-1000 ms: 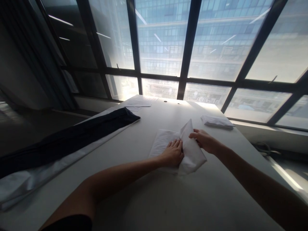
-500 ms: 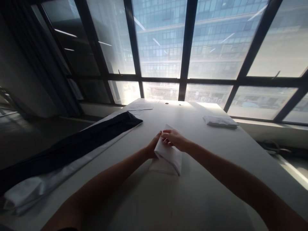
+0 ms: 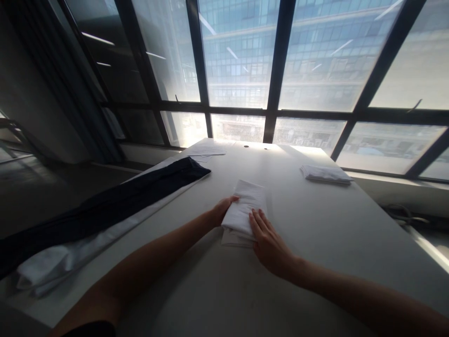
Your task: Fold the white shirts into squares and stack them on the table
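Note:
A white cloth (image 3: 248, 196), folded into a narrow packet of several layers, lies on the white table in front of me. My left hand (image 3: 221, 211) grips its left edge, the thumb on top and the other fingers mostly hidden at the side. Flat on the near right part of the cloth rests my right hand (image 3: 271, 243), fingers stretched out and touching the top layer. At the near end, the lower layers stick out a little from under the upper fold.
Dark trousers-like fabric (image 3: 140, 187) lies along the table's left side over white fabric (image 3: 45, 269), bunched at the near end. A folded white cloth stack (image 3: 326, 174) sits at the far right. Papers (image 3: 206, 150) lie at the far left, before tall windows (image 3: 238, 61).
My right hand has moved from the cloth's far upper part toward me and now lies flat. The raised flap of cloth has come down flat. My left hand stays at the left edge.

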Demonstrator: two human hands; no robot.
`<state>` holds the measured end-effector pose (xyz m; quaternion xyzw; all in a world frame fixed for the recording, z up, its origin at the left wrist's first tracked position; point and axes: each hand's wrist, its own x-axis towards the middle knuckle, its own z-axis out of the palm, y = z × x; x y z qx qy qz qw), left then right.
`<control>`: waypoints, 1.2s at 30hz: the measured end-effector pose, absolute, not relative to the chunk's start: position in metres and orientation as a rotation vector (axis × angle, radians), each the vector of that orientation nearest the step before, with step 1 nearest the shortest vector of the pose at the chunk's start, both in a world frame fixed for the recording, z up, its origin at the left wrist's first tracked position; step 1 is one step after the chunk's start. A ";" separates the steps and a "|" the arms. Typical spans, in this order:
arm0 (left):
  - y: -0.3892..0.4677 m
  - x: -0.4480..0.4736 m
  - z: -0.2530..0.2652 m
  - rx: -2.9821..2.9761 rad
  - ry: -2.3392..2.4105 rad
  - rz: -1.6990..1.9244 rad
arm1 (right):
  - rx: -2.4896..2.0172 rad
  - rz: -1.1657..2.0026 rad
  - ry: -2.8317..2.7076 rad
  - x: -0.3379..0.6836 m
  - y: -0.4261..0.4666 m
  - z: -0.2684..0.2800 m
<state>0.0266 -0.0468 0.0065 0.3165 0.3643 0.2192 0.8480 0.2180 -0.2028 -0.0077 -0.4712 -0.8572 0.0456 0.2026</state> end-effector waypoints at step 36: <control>-0.012 -0.035 0.077 1.820 1.648 0.468 | -1.183 0.235 -2.504 0.336 -0.163 -0.003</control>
